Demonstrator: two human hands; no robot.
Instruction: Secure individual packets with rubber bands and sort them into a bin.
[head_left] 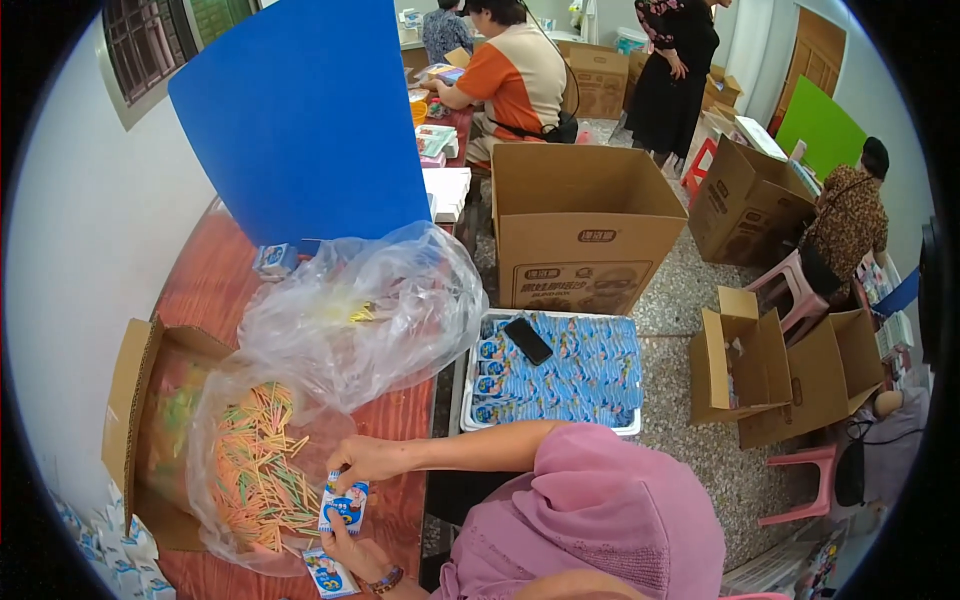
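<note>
A small blue-and-white packet (346, 506) is held between my two hands just above the table's edge. My right hand (368, 461) pinches its upper end. Below, my left hand (352, 550), with a beaded bracelet at the wrist, grips its lower end with thumb and fingers. A second blue-and-white packet (329, 574) lies on the table beside my left hand. Left of my hands, many thin orange, green and yellow sticks (262, 455) lie in an open clear plastic bag (205, 480). Whether anything is inside the held packet cannot be seen.
An open cardboard box (140, 425) stands around the bag. A tall blue panel (310, 120) rises beyond the red table (205, 285). A white tray (628, 428) of blue packets bears a black phone (528, 341). A large carton (590, 260) stands behind it. Other people work farther off.
</note>
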